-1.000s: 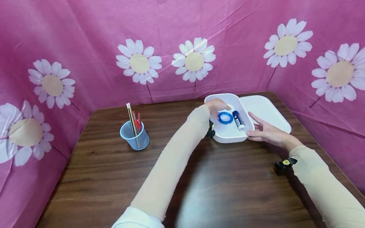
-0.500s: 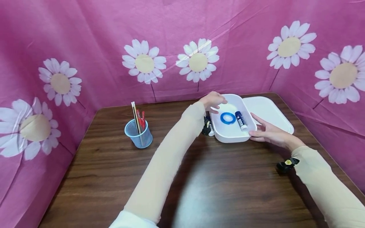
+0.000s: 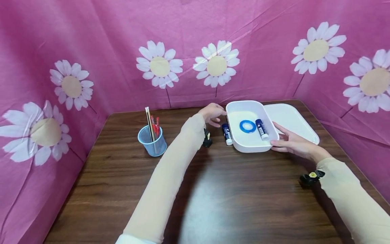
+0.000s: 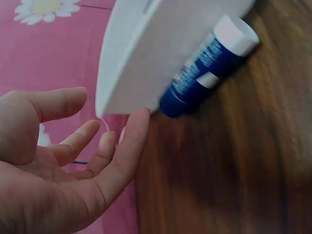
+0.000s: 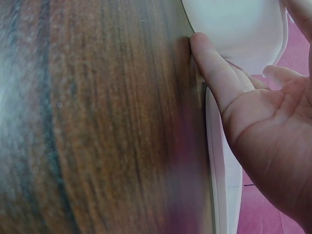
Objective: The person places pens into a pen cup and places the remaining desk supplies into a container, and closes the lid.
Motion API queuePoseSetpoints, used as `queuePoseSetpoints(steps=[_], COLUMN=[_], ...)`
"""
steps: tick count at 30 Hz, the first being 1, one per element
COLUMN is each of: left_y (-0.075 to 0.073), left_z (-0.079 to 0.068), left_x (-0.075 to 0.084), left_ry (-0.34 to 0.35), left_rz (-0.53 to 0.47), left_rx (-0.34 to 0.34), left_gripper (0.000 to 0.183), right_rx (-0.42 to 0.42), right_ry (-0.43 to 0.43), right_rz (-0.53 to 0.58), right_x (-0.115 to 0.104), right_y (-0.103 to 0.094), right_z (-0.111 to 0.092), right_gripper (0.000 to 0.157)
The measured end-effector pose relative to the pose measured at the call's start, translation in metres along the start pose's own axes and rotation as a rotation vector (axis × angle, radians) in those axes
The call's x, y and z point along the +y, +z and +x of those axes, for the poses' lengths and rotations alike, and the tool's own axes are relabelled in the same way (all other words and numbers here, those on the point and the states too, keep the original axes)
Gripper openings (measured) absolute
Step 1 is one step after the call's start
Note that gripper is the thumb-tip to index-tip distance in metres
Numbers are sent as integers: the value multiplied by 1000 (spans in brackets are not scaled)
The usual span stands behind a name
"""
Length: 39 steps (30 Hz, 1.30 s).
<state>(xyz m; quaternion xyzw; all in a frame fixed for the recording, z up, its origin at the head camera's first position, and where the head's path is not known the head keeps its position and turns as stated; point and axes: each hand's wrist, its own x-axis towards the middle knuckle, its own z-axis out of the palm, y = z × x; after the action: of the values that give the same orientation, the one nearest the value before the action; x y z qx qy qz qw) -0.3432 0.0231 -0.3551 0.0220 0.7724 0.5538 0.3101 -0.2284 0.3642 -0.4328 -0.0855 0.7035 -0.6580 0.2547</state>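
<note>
A white open box (image 3: 243, 144) sits at the back right of the table, with a roll of blue tape (image 3: 247, 126) and a blue glue stick (image 3: 261, 129) inside. Another blue glue stick (image 3: 226, 134) lies on the table against the box's left side; the left wrist view shows this glue stick (image 4: 204, 70) close up. My left hand (image 3: 212, 114) is just beyond it by the box's back left corner, fingers loosely spread and holding nothing. At the box's front right corner, my right hand (image 3: 290, 144) touches the side with extended fingers.
A white lid (image 3: 294, 122) lies flat to the right of the box, partly behind it. On the left stands a blue mesh pen cup (image 3: 153, 145) with pencils and red pens (image 3: 155, 126). Pink flowered cloth (image 3: 189, 27) walls in the table's back and sides.
My left hand has come out of the box, moving left past its rim. The glue stick beside the box has come into full view. My right hand stays at the box's corner.
</note>
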Motion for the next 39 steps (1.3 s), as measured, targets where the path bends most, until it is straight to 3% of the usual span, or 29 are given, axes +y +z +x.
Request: queuePoseSetpoints(steps=[6, 12, 19, 31, 34, 39], left_y=[-3, 4, 9, 18, 20, 17], left_z=[5, 7, 10, 4, 5, 9], left_x=[-19, -35, -45, -56, -57, -60], left_ry=[-84, -94, -117, 19, 28, 16], left_rz=[-15, -20, -15, 76, 65, 23], left_rx=[-30, -47, -73, 23, 42, 17], left_gripper=[57, 59, 76, 72, 70, 73], right_rx=[0, -7, -10, -3, -3, -7], right_ry=[-3, -20, -35, -19, -16, -23], right_rz=[-10, -7, 8, 1, 0, -4], right_x=[-1, 1, 2, 0, 0, 1], right_y=[0, 0, 1, 2, 3, 3], right_z=[0, -1, -2, -2, -2, -2], right_gripper=[93, 93, 93, 94, 94, 94])
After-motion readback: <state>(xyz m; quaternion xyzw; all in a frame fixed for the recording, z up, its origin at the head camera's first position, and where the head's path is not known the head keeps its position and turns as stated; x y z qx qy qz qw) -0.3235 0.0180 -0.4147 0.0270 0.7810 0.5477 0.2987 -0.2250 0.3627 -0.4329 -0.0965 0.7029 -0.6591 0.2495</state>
